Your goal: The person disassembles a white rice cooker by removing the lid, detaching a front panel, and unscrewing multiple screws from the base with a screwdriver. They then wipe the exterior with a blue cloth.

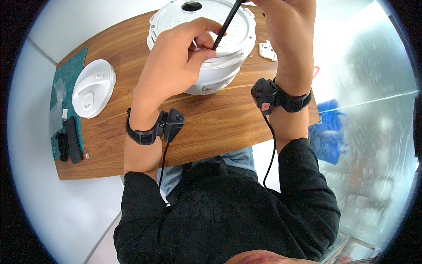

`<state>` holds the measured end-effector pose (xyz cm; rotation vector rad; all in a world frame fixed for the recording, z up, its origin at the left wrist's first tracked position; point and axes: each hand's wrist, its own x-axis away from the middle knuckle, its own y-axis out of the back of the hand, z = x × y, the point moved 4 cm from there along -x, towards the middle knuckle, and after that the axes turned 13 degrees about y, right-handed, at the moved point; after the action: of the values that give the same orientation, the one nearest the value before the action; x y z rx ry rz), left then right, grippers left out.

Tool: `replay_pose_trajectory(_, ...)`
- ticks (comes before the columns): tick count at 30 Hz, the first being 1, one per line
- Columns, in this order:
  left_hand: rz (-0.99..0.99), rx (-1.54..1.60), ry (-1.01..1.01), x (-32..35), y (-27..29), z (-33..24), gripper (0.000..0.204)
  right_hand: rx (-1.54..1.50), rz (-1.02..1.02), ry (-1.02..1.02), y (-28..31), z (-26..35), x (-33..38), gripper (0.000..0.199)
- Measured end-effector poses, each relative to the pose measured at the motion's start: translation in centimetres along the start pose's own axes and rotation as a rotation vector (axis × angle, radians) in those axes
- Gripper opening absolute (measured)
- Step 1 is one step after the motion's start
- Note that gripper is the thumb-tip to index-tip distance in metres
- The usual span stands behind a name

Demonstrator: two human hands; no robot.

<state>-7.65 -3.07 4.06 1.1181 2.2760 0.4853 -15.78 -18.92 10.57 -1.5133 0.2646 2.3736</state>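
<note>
A white round cooker body (220, 70) stands upside down on the wooden table (211, 123), its ribbed base facing up. My right hand (290, 17) grips the upper end of a black screwdriver (226, 26), whose tip rests on the cooker's base. My left hand (180, 61) lies on the cooker's near rim, with thumb and fingers pinched around the screwdriver's tip. Each wrist carries a black strap with a small sensor and cable.
A white oval lid (93, 88) lies at the table's left. Beside it a green cutting mat (66, 88) holds black tools (70, 140) and a clear bag. A small white plastic part (267, 50) sits right of the cooker. Blue fabric (327, 132) lies off the table's right edge.
</note>
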Motion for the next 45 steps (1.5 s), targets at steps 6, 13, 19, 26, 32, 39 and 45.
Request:
replay_pose_trajectory(6,-0.179,0.039,-0.118,1.6,0.7,-1.9,0.034,0.042,-0.114,-0.012,0.7,2.4,-0.6,0.051)
replay_pose_trajectory(13,-0.055,0.072,0.032,2.9,-2.3,-3.7,0.027,0.001,-0.234,-0.067,4.3,3.9,2.2,0.043)
replay_pose_trajectory(19,0.118,0.168,0.159,3.1,-7.4,-2.0,0.031,-0.040,-0.304,-0.189,8.6,2.3,5.2,0.043)
replay_pose_trajectory(26,0.271,-0.209,0.103,2.5,-14.5,0.1,0.006,0.051,-0.328,-0.173,12.7,1.1,6.4,0.034)
replay_pose_trajectory(32,0.320,-0.546,0.012,-1.1,-19.4,2.0,0.013,0.151,-0.355,-0.182,15.1,0.8,6.4,0.034)
replay_pose_trajectory(39,0.408,-0.784,0.147,-3.7,-21.9,4.8,0.011,0.163,-0.365,-0.159,15.4,0.8,6.6,0.033)
replay_pose_trajectory(45,0.327,-0.897,0.042,-4.1,-22.3,5.4,0.010,0.224,-0.368,-0.199,15.6,1.2,6.5,0.031)
